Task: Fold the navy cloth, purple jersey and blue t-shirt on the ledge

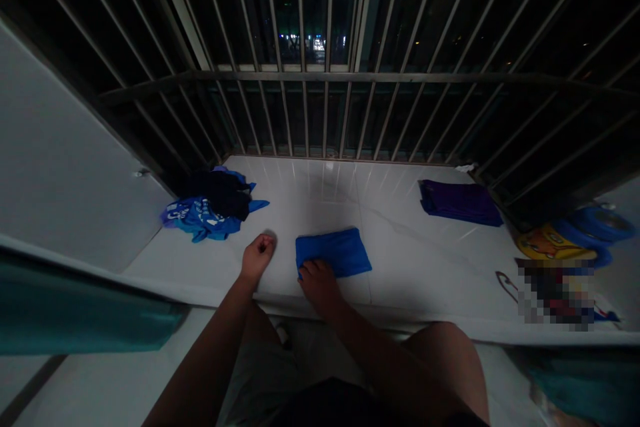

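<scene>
A blue cloth (345,250), folded into a flat rectangle, lies on the white sill in front of me. My right hand (317,280) rests on its near left corner with the fingers curled; whether it grips the fabric is hidden. Left of the cloth, my left hand (259,255) is closed in a loose fist just over the sill, apart from the fabric, with nothing visible in it. A crumpled heap of blue and dark clothes (213,203) sits at the left. At the right lies a folded purple and blue stack (460,202).
Metal bars (327,77) rise behind the white sill (395,280). At the right stand a yellow and blue container (557,240) and a blurred-out item (557,293). Teal curtains (90,303) hang at both sides.
</scene>
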A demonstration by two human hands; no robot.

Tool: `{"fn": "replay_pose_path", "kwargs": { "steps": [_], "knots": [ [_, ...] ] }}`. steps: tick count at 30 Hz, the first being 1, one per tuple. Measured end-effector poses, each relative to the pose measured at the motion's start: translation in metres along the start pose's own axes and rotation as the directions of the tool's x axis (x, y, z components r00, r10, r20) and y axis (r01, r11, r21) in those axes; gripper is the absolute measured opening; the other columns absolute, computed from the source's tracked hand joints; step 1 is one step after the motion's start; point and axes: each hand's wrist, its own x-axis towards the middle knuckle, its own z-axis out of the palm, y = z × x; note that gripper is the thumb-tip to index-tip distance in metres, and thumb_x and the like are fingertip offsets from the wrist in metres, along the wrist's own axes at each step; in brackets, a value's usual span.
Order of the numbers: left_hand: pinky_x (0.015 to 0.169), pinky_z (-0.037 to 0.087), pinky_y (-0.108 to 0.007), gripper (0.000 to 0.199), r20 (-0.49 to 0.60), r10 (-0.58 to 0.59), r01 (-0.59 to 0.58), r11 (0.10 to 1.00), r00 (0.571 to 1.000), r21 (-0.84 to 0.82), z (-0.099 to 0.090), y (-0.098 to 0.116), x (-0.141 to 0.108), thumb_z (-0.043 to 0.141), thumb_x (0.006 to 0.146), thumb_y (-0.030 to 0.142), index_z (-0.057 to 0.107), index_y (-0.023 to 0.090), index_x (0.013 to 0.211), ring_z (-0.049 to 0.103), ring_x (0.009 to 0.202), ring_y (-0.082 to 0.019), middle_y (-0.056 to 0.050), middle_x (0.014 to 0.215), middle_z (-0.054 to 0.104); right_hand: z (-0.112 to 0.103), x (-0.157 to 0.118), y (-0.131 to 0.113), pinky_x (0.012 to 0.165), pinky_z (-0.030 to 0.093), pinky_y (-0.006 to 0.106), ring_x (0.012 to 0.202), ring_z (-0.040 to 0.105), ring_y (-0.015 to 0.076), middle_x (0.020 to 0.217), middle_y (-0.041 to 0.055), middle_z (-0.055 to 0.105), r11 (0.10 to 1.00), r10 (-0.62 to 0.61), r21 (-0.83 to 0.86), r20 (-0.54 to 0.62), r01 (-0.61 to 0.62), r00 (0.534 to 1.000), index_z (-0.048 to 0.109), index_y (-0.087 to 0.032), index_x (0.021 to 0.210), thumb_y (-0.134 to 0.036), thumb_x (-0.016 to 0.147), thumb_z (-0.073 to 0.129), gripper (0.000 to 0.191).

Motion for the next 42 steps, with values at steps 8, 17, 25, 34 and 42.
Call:
{"fn": "replay_pose_path", "kwargs": {
  "steps": [8, 17, 25, 34, 42],
  "knots": [
    [0.080, 0.058, -0.037, 0.015, 0.010, 0.035, -0.035, 0.998, 0.999, 0.045, -0.001, 0.003, -0.005, 0.061, 0.093, 0.033, 0.072, 0.022, 0.092, 0.071, 0.079, -0.022, -0.004, 0.083, 0.076, -0.052, -0.109, 0.110, 0.128, 0.043, 0.046, 0.144, 0.062, 0.0240, 0.145, -0.0001, 0.078, 0.967, -0.235, 0.126, 0.123, 0.220, 0.964, 0.080, -0.033, 0.133, -0.013, 0.107, 0.060, 0.038],
    [0.091, 0.062, -0.046, 0.029, 0.049, 0.199, -0.203, 0.974, 0.979, 0.102, 0.060, 0.046, -0.007, 0.051, 0.106, 0.037, 0.076, 0.024, 0.109, 0.077, 0.096, -0.029, -0.011, 0.104, 0.082, -0.101, -0.158, 0.170, 0.118, 0.053, 0.048, 0.127, 0.070, 0.0287, 0.131, 0.0118, 0.080, 0.954, 0.294, 0.093, -0.089, -0.286, 0.952, 0.082, -0.023, 0.121, -0.018, 0.105, 0.050, 0.036],
    [0.135, 0.037, -0.059, 0.050, 0.579, 0.545, -0.728, 0.674, 0.606, 0.128, 0.163, 0.116, -0.003, 0.046, 0.110, 0.030, 0.067, 0.025, 0.155, 0.050, 0.161, -0.029, -0.011, 0.173, 0.055, -0.024, -0.119, 0.092, 0.131, 0.028, 0.074, 0.163, 0.043, 0.0405, 0.179, 0.0137, 0.043, 0.885, 0.449, -0.039, -0.189, -0.464, 0.873, 0.058, -0.033, 0.166, -0.033, 0.112, 0.053, 0.054],
    [0.128, 0.040, -0.066, 0.078, 0.413, 0.383, -0.544, 0.730, 0.826, 0.413, 0.179, 0.075, -0.080, 0.049, 0.111, 0.059, 0.039, 0.019, 0.177, 0.035, 0.168, -0.045, -0.023, 0.183, 0.034, -0.086, -0.136, 0.164, 0.129, 0.036, 0.065, 0.166, 0.037, 0.0402, 0.183, 0.0103, 0.038, 0.805, 0.575, -0.105, -0.102, -0.584, 0.812, 0.054, -0.038, 0.168, -0.032, 0.112, 0.050, 0.056],
    [0.115, 0.049, -0.072, 0.081, 0.334, 0.381, -0.497, 0.766, 0.862, 0.408, 0.181, 0.062, -0.153, 0.050, 0.108, 0.068, 0.043, 0.025, 0.175, 0.049, 0.154, -0.052, -0.029, 0.174, 0.045, -0.083, -0.112, 0.132, 0.091, 0.061, 0.050, 0.121, 0.071, 0.0414, 0.136, 0.0313, 0.069, 0.550, 0.816, -0.086, -0.160, -0.831, 0.556, 0.058, -0.007, 0.154, -0.067, 0.113, 0.040, 0.075]
  ]
}}
